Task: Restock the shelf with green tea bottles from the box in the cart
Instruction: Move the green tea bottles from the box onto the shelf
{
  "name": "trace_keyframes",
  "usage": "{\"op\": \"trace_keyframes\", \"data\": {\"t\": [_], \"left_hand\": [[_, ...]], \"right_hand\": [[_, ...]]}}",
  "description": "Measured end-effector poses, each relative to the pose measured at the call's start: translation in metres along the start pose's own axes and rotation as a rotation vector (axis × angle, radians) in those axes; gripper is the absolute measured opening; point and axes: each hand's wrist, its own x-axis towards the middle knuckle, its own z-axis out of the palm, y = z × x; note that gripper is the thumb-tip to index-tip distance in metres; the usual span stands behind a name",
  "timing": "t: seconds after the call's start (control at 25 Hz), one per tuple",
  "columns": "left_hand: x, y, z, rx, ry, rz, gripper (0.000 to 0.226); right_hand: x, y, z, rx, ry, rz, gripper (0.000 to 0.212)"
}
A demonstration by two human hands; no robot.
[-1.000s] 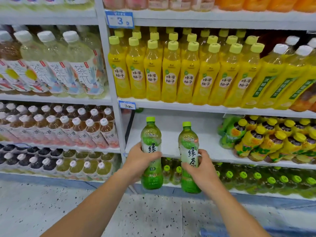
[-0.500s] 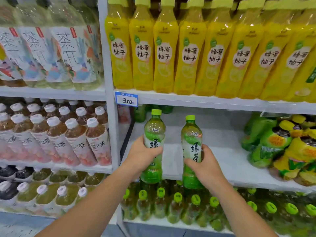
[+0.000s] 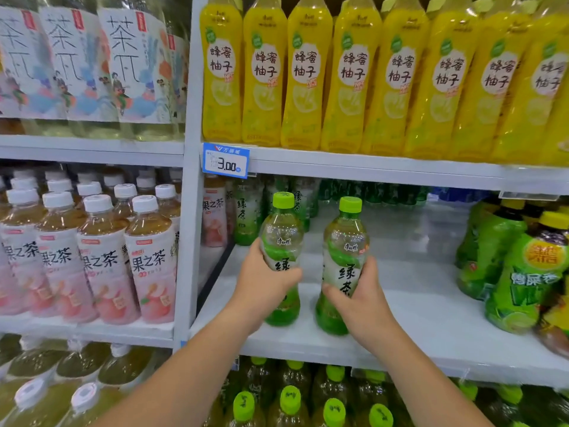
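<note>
A: What shows of the person?

B: Two forearms rising from the bottom edge, each ending in a hand: the left hand [image 3: 266,283] and the right hand [image 3: 358,298]

A: Anything worn?

B: No sleeve reaches into view on either arm, and both forearms are bare to the edge. No glove, watch or ring shows on the parts visible

A: The fingers?

B: Bare fingers [image 3: 334,295], slim; the nails are too blurred to tell

A: Marks or tattoos?

B: None that can be seen
</note>
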Motion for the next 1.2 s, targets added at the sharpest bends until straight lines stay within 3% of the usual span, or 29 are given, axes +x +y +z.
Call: {"op": "trace_keyframes", "data": {"t": [0.16, 0.32, 0.44, 0.6, 0.76, 0.96, 1.2], "left_hand": [[0.003, -0.014, -0.011, 0.132, -0.11, 0.019, 0.068], [-0.015, -0.036, -0.022, 0.44, -0.002, 0.166, 0.052], [-0.016, -0.039, -0.021, 0.43, 0.042, 0.225, 0.044], [0.012, -0.042, -0.016, 0.441, 0.102, 0.203, 0.046], [0.064, -0.051, -0.009, 0.508, 0.163, 0.158, 0.041], [0.112, -0.068, -0.002, 0.604, 0.231, 0.158, 0.051], [0.151, -0.077, 0.008, 0.588, 0.263, 0.07, 0.053]], "right_hand": [[0.0, 0.004, -0.003, 0.0, -0.055, -0.038, 0.067], [-0.011, 0.009, -0.018, -0.195, -0.126, -0.043, 0.058], [-0.008, 0.012, -0.024, -0.3, -0.056, -0.063, 0.04], [0.028, 0.014, -0.016, -0.324, -0.096, -0.057, 0.029], [0.077, 0.022, -0.001, -0.325, -0.066, -0.032, 0.032], [0.133, 0.045, 0.02, -0.265, -0.015, 0.008, 0.043], [0.174, 0.054, 0.035, -0.218, 0.0, 0.013, 0.04]]}}
